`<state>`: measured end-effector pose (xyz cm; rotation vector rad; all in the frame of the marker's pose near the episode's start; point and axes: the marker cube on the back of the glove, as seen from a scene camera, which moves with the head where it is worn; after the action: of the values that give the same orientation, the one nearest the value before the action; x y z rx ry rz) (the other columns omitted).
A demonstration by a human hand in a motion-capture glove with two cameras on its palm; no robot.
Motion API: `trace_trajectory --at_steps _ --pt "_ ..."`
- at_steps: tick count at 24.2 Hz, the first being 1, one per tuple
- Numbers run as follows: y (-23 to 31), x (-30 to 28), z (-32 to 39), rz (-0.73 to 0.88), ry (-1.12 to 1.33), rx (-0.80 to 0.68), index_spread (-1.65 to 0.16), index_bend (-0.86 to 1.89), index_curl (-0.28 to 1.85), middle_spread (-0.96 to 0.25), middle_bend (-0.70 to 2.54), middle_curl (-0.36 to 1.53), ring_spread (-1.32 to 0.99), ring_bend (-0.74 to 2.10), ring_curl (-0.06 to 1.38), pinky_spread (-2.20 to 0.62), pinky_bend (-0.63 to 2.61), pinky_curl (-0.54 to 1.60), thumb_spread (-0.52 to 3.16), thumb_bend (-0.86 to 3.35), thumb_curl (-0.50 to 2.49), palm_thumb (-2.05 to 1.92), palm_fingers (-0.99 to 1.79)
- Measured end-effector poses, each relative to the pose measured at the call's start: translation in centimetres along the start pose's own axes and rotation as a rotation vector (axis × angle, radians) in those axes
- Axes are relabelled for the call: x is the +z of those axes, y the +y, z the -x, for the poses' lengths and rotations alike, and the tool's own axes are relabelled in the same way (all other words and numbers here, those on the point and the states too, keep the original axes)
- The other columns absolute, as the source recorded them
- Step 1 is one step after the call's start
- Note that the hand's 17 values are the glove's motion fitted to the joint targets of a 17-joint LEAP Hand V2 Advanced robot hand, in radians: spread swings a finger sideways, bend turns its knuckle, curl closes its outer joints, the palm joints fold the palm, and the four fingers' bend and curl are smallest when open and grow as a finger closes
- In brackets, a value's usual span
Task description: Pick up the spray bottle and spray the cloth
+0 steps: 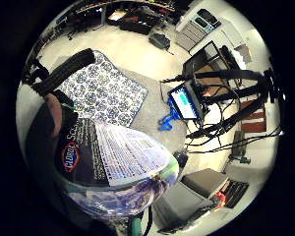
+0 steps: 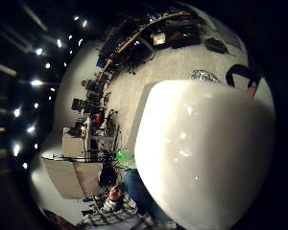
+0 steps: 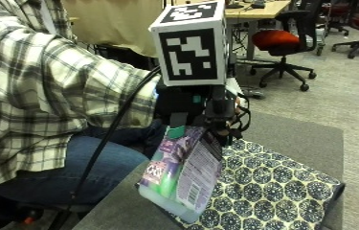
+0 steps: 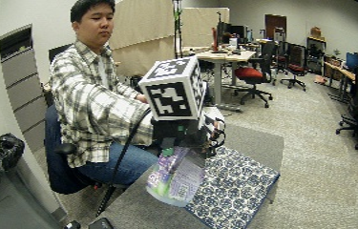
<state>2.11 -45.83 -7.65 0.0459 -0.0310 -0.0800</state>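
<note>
Outside views face the seated person across the table [image 3: 306, 132], palm views nearest.

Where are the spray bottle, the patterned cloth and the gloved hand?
spray bottle [image 3: 182, 179]: outside view, on its label.
patterned cloth [image 3: 268, 191]: outside view, on its middle.
gloved right hand [image 3: 195, 108]: outside view, above the bottle.

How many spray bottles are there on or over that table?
1. The spray bottle hangs tilted in the gloved right hand, above the table by the patterned cloth. The bottle may hide others behind it.

Open-plan office/lab, desks [image 4: 220, 56], swivel chairs [image 3: 285, 40], grey carpet [image 3: 351, 91], filing cabinet [image 4: 21, 90]
</note>
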Motion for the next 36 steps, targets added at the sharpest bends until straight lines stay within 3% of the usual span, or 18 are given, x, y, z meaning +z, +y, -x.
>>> trace_trajectory --at_steps 22,36 --pt "-0.6 8.6 4.9 0.249 0.292 -0.129 -0.24 0.32 0.58 -0.18 0.6 0.53 -0.21 0.59 0.46 -0.08 0.3 0.34 0.06 -0.03 0.77 1.01 1.3" --pt "-0.5 9.1 6.4 0.237 0.252 -0.169 -0.24 0.31 0.58 -0.17 0.61 0.53 -0.21 0.59 0.46 -0.09 0.3 0.35 0.05 -0.03 0.78 1.0 1.31"
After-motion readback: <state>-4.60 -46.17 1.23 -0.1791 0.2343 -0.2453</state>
